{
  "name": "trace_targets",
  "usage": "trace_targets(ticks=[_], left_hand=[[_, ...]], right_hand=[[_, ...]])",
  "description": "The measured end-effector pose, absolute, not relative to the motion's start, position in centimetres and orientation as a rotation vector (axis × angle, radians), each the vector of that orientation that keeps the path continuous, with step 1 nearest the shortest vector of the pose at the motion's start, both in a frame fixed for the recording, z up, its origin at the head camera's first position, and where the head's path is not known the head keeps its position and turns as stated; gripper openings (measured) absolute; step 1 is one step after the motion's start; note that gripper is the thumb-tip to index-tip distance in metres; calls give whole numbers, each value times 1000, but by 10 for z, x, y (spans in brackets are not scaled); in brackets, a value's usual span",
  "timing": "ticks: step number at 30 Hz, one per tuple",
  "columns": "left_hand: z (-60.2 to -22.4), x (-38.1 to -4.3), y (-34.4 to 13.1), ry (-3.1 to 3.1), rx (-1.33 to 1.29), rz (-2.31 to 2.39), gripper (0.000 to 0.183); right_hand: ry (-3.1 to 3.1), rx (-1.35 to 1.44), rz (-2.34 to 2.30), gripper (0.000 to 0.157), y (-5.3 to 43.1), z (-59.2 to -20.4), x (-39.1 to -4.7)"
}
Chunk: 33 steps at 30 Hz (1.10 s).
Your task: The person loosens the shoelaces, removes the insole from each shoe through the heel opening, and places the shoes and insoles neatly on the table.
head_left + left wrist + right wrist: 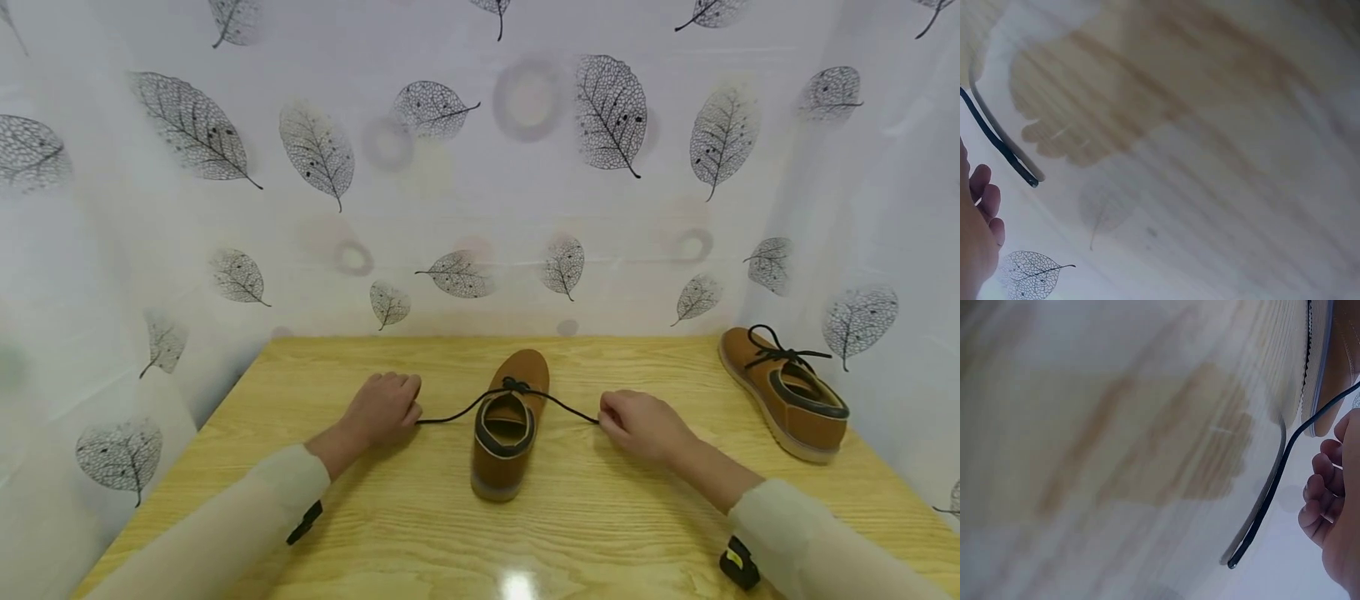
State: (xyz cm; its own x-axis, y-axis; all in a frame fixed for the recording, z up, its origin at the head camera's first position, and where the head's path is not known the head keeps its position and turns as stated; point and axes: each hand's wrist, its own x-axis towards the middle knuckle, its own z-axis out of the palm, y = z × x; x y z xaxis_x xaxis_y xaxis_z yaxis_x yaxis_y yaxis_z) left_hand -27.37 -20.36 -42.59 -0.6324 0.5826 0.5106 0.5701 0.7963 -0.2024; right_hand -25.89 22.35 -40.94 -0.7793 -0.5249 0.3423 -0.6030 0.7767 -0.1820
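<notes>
A brown lace-up shoe point(491, 475) stands at the middle of the table, its toe pointing away and its heel toward me. Black lacing crosses at a small knot point(516, 385) over the tongue. From there one lace point(455, 417) runs left to my left hand point(382, 410), whose curled fingers pinch it. The other lace point(570, 408) stretches right to my right hand point(643, 425), pinched between thumb and fingers. In the left wrist view a loose lace end point(1007, 151) reaches past the fingers point(988, 200). A longer lace tail point(1272, 487) shows in the right wrist view.
A matching brown shoe point(806, 417) sits at the table's right edge, its black lace tied in a bow point(783, 354). The glossy wooden table point(420, 533) reflects hands and laces. A white curtain with leaf prints point(465, 192) closes off the back and sides.
</notes>
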Motion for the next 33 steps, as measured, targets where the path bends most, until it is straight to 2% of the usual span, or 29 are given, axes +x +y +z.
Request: trace_targets(ticks=[18,33], left_hand=[[-422,-277,-177,-2423,-882,36,8],[-420,-279,-165,-2397,-893,54,9]], right_hand=[[-2611,963,281,25,212,-409,-255],[-2667,980,209,21,202,-410,-254]])
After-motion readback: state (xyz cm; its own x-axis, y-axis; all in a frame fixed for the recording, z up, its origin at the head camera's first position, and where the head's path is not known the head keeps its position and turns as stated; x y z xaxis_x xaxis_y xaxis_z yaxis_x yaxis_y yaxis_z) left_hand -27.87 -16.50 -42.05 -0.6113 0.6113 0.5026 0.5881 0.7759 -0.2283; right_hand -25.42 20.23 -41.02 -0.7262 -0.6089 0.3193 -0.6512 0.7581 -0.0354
